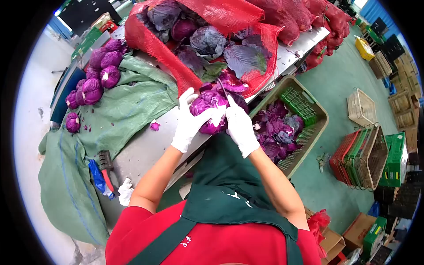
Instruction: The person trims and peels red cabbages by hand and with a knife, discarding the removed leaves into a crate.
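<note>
A purple-red cabbage (211,100) is held at the table's front edge, with loose outer leaves at its top. My left hand (189,121), in a white glove, grips the cabbage from its left side, thumb across the front. My right hand (240,126), also gloved in white, is closed at the cabbage's right side around a knife (222,87). Only the thin blade shows, pointing up against the leaves; the handle is hidden in the glove. Directly behind, an open red mesh sack (176,70) holds several untrimmed cabbages (208,42) with dark leaves.
Several trimmed cabbages (92,90) lie on a green woven sheet (145,84) at left, near a red-handled brush (106,165). A plastic crate (319,115) of stripped leaves (278,132) stands right of the table. Full red sacks (287,17) and stacked baskets (375,154) are farther off.
</note>
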### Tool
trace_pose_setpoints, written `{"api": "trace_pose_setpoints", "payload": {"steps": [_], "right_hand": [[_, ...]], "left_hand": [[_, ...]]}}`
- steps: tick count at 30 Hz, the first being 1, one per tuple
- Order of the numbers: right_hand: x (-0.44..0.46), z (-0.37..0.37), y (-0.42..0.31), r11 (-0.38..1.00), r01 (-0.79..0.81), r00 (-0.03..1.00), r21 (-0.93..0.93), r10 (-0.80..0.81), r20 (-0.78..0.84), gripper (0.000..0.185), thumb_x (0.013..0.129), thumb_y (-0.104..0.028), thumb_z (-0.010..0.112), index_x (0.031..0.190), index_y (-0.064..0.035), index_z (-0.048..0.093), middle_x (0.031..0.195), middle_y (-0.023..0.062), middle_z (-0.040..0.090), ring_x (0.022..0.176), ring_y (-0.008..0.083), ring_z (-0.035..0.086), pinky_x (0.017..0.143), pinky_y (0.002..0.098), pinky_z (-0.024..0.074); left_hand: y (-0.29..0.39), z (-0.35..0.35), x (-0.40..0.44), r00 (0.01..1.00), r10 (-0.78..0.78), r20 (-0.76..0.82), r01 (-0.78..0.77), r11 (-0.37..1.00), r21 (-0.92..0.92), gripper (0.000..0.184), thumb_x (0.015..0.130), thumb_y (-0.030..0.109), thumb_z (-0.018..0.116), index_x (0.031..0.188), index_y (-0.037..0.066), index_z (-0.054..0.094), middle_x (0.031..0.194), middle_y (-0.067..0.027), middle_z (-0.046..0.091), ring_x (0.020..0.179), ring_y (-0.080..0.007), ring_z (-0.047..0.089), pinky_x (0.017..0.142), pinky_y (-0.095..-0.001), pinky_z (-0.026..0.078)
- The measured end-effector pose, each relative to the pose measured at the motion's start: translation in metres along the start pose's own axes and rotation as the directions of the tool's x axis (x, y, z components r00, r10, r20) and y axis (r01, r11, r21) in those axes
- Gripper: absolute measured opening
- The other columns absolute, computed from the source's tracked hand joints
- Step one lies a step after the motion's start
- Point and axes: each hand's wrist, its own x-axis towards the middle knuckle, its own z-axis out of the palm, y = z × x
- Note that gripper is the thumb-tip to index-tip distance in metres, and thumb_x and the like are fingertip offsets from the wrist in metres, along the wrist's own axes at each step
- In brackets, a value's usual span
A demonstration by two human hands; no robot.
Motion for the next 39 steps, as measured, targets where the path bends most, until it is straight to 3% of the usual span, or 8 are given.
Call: {"api": "trace_pose_setpoints", "payload": {"steps": [10,15,21,25,29,31,35,39], "right_hand": [[0.022,-0.039,-0.007,0.961,0.021,0.981,-0.275,0.033,0.189,0.049,0.103,-0.034,0.047,0.147,-0.0143,0.045,0.099,0.0184,0.071,0.073,0.0399,0.067,0.067,0.0476,0.0528],[0.033,-0.015,0.006,0.964,0.101,0.986,-0.247,-0.129,-0.101,0.034,0.103,-0.032,0.045,0.132,-0.0146,0.054,0.090,0.0167,0.071,0.070,0.0376,0.067,0.064,0.0470,0.0539],[0.063,-0.058,0.064,0.956,-0.130,0.991,-0.262,0.115,-0.070,0.037,0.104,-0.042,0.037,0.117,-0.0133,0.057,0.114,0.0192,0.065,0.098,0.0430,0.063,0.085,0.0509,0.0496],[0.033,-0.087,0.051,0.859,-0.456,0.888,-0.233,0.423,-0.178,0.057,0.100,-0.042,0.046,0.151,-0.0169,0.036,0.123,0.0248,0.061,0.103,0.0424,0.063,0.087,0.0472,0.0504],[0.002,-0.042,0.015,0.976,-0.097,0.968,0.197,0.138,-0.211,0.083,0.091,-0.029,0.066,0.158,-0.0154,0.019,0.127,0.0236,0.058,0.104,0.0363,0.064,0.085,0.0455,0.0523],[-0.011,-0.029,-0.034,0.745,-0.307,0.944,0.593,0.319,0.088,0.089,0.086,-0.028,0.073,0.157,-0.0106,0.022,0.131,0.0231,0.055,0.111,0.0333,0.060,0.095,0.0434,0.0486],[-0.015,-0.004,-0.029,0.975,-0.158,0.987,0.157,0.162,-0.016,0.089,0.084,-0.030,0.076,0.155,-0.0069,0.028,0.129,0.0211,0.052,0.119,0.0323,0.054,0.103,0.0415,0.0435],[-0.006,-0.005,-0.026,0.880,-0.202,0.979,0.431,0.188,0.074,0.080,0.083,-0.018,0.075,0.151,-0.0014,0.035,0.128,0.0141,0.052,0.122,0.0220,0.050,0.108,0.0350,0.0392]], "left_hand": [[-0.005,0.011,0.030,0.955,-0.194,0.226,0.199,0.980,-0.003,0.083,0.075,0.026,0.085,0.142,-0.001,0.043,0.135,-0.0158,0.054,0.121,-0.0218,0.056,0.106,-0.0367,0.044],[0.003,0.008,0.027,0.950,-0.244,0.196,0.248,0.969,0.004,0.083,0.076,0.025,0.084,0.142,0.000,0.042,0.133,-0.0153,0.054,0.120,-0.0215,0.056,0.105,-0.0364,0.045],[0.008,0.004,0.006,0.958,-0.047,0.283,0.018,0.994,0.106,0.095,0.068,0.034,0.087,0.146,0.002,0.042,0.143,-0.0208,0.047,0.135,-0.0285,0.043,0.114,-0.0395,0.034],[0.035,-0.018,0.003,0.915,-0.258,0.311,0.338,0.910,-0.239,0.101,0.072,0.032,0.088,0.153,0.004,0.033,0.149,-0.0183,0.040,0.139,-0.0282,0.040,0.116,-0.0396,0.032],[-0.011,-0.014,0.011,0.982,-0.080,0.172,0.051,0.984,0.169,0.086,0.067,0.043,0.089,0.136,0.007,0.050,0.135,-0.0156,0.051,0.126,-0.0279,0.049,0.108,-0.0402,0.040],[-0.005,-0.003,0.015,0.987,-0.116,0.112,0.102,0.988,0.120,0.070,0.068,0.045,0.087,0.120,0.010,0.056,0.124,-0.0136,0.057,0.118,-0.0255,0.055,0.102,-0.0388,0.044],[0.028,0.002,0.022,0.966,0.216,0.141,-0.251,0.914,0.318,0.048,0.075,0.023,0.083,0.117,0.007,0.066,0.107,-0.0130,0.064,0.101,-0.0280,0.061,0.093,-0.0378,0.049],[0.030,-0.011,0.028,0.958,0.209,0.198,-0.259,0.928,0.270,0.031,0.082,0.020,0.076,0.110,0.006,0.071,0.099,-0.0103,0.064,0.095,-0.0245,0.062,0.086,-0.0336,0.050]]}}
